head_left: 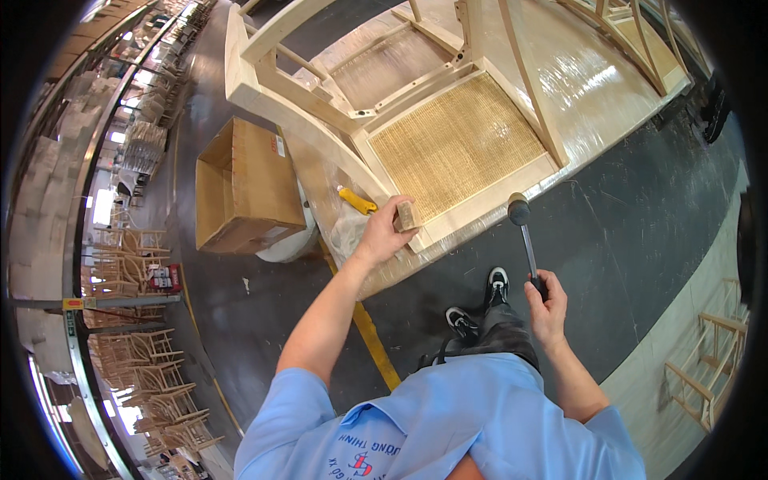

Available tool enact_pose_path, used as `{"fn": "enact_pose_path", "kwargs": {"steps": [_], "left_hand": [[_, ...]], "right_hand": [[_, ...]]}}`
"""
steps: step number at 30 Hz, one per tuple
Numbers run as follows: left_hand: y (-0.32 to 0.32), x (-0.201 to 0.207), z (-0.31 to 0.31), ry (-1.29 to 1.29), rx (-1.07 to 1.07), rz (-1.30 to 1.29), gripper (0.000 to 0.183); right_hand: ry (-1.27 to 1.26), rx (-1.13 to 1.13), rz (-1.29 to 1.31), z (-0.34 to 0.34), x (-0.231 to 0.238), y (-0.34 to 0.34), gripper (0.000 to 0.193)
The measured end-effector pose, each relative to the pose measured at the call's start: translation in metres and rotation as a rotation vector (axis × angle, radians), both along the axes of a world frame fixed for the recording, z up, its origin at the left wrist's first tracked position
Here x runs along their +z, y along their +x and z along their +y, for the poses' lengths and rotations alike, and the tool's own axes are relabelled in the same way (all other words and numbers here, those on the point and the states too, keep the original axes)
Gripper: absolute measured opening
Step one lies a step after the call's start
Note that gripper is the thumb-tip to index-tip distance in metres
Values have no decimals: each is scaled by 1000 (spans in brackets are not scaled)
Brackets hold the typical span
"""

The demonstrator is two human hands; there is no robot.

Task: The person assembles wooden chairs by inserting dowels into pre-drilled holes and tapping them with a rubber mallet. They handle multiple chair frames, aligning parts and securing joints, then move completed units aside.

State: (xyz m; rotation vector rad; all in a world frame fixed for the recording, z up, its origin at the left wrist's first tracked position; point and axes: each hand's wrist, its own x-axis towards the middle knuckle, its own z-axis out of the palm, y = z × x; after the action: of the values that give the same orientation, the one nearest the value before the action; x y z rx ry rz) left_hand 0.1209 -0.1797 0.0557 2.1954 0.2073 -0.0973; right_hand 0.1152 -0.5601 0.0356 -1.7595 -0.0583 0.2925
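A pale wooden chair frame (pixel 292 120) lies on the plastic-wrapped table, its woven panel (pixel 452 140) facing up. My left hand (pixel 384 234) is closed on a small wood block (pixel 408 215), held at the panel's near left corner against the frame. Out to the right, my right hand (pixel 547 306) grips the black handle of a mallet (pixel 519 212). The mallet's dark round head is up near the table's front edge, apart from the block. A yellow-handled tool (pixel 357 201) lies to the left of my left hand, beside some crumpled clear plastic (pixel 347 232).
An open cardboard box (pixel 248 188) stands left of the table (pixel 596 128). More wooden frame parts (pixel 632 48) lie at the table's far right. Many chairs (pixel 132 264) are stacked along the left, and another wooden frame (pixel 708 364) stands on the floor at right.
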Motion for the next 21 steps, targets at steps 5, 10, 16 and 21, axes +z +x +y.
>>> {"fn": "enact_pose_path", "kwargs": {"steps": [5, 10, 16, 21], "left_hand": [[5, -1, 10, 13, -148, 26, 60], [6, 3, 13, -21, -193, 22, 55], [4, 10, 13, 52, -247, 35, 59], [5, 9, 19, 102, -274, 5, 58]], "right_hand": [[5, -19, 20, -9, -18, -42, 17], [44, -46, 71, -11, -34, -76, 17], [63, -43, 63, -8, -38, -94, 18], [-37, 55, -42, 13, -23, -83, 18]]}}
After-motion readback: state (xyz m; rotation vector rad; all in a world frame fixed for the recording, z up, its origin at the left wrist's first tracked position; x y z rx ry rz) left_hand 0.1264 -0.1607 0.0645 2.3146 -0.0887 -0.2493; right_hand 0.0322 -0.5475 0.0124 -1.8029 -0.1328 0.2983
